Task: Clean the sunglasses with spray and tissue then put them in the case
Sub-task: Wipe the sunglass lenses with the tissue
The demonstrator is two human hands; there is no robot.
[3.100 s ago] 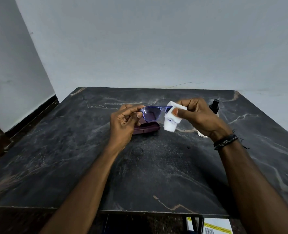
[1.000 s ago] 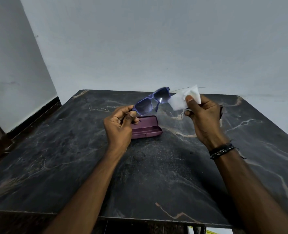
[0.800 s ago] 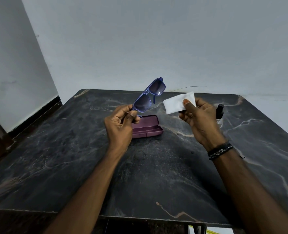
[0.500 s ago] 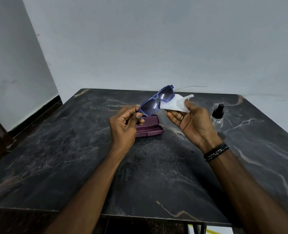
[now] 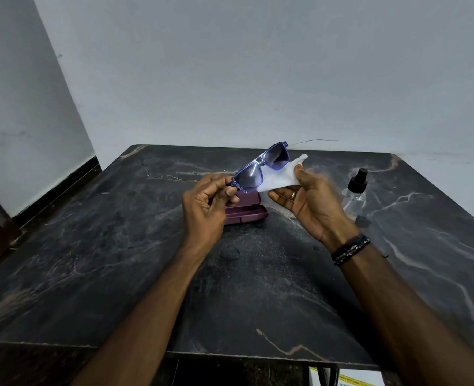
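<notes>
My left hand [image 5: 206, 203] pinches the left end of the blue-framed sunglasses [image 5: 261, 171], which tilt up to the right above the table. A white tissue [image 5: 279, 178] lies behind the right lens, held between the thumb and fingers of my right hand [image 5: 311, 203], palm turned up. Below the glasses, a maroon case [image 5: 248, 213] rests on the table, partly hidden by my left hand. A clear spray bottle [image 5: 355, 190] with a black cap stands upright to the right of my right hand.
The dark marble table [image 5: 119, 260] reaches a white wall at the back. A black cap-like object [image 5: 362, 220] lies near the bottle. A box with a yellow label [image 5: 352, 380] shows below the table's front edge.
My right hand turned palm up and brought the tissue back in behind the right lens. The sunglasses dropped slightly from their raised tilt and shifted right.
</notes>
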